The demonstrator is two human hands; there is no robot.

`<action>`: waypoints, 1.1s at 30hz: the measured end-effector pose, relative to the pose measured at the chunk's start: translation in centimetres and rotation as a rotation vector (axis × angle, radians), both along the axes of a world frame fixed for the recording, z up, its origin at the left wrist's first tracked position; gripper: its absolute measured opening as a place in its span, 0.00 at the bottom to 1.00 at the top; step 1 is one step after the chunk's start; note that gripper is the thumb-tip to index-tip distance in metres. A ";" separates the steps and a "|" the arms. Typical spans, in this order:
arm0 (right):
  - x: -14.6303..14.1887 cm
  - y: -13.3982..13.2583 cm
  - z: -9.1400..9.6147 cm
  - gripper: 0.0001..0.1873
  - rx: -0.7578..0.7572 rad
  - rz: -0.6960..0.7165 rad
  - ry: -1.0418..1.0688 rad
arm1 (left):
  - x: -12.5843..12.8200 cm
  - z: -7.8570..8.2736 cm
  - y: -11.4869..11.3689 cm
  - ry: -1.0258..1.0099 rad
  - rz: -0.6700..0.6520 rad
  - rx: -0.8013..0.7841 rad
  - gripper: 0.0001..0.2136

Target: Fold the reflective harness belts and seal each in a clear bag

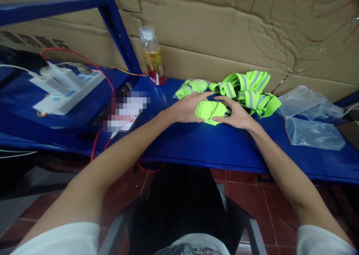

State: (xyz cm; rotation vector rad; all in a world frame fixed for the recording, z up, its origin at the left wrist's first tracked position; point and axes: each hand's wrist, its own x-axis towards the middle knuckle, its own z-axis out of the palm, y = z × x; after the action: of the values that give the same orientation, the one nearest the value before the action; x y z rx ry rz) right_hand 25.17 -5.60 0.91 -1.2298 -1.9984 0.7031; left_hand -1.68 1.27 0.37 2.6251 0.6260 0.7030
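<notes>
A bundle of neon yellow-green strap, folded over itself, lies at the middle of the blue shelf between my hands. My left hand curves round its left side, fingers on top and thumb low. From the right, my right hand grips the other side, its thumb pressed to the front. Just behind is a clear bag with more neon material. Loose neon straps with grey reflective stripes lie heaped behind my right hand.
A drink bottle stands at the back beside a blue post. Clear plastic bags lie at the right. On the left are a white power strip, red cables and a blurred phone-like item. Cardboard backs the shelf.
</notes>
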 end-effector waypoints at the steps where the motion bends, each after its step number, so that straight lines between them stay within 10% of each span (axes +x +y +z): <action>1: 0.0 0.1 0.0 0.46 0.025 -0.010 -0.033 | 0.1 -0.1 -0.1 0.008 -0.006 0.032 0.48; 9: -0.8 -0.3 -0.2 0.45 0.269 -0.073 -0.206 | 1.1 -0.3 -0.9 0.043 -0.010 0.318 0.34; 33: -0.7 -0.8 0.6 0.68 0.090 0.005 -0.302 | 1.9 -1.1 0.0 -0.107 -0.060 0.018 0.22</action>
State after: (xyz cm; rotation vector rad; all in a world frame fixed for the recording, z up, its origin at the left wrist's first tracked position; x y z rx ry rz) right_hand 24.47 -6.35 1.55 -1.3410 -2.2498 0.4441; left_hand 0.20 1.31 -0.78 2.5907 0.5104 0.8271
